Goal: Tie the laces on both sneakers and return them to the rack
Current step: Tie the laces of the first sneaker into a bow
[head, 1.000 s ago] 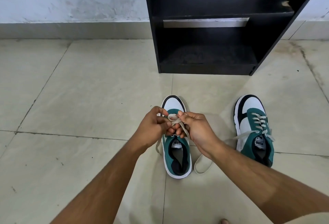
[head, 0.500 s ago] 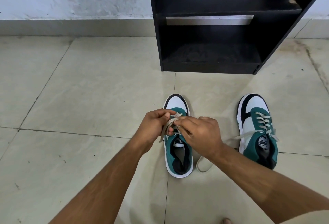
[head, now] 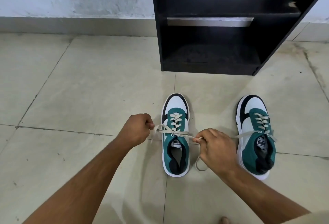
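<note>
Two green, white and black sneakers stand on the tiled floor, toes pointing at the rack. The left sneaker (head: 176,134) has its beige lace (head: 175,133) stretched sideways across the tongue with a knot at the middle. My left hand (head: 138,129) is fisted on the lace's left part, just left of the shoe. My right hand (head: 216,148) pinches the right part, just right of the shoe; a slack end curls on the floor below it. The right sneaker (head: 256,134) stands apart, its lace ends lying loose to both sides.
A black shoe rack (head: 210,27) with two open shelves stands against the white wall, a short way beyond the sneakers. Beige floor tiles (head: 80,90) spread to the left. A toe shows at the bottom edge (head: 224,220).
My hands were together over the left sneaker's tongue, working the lace. They have pulled apart to the sides, drawing the lace taut and uncovering the shoe's lacing.
</note>
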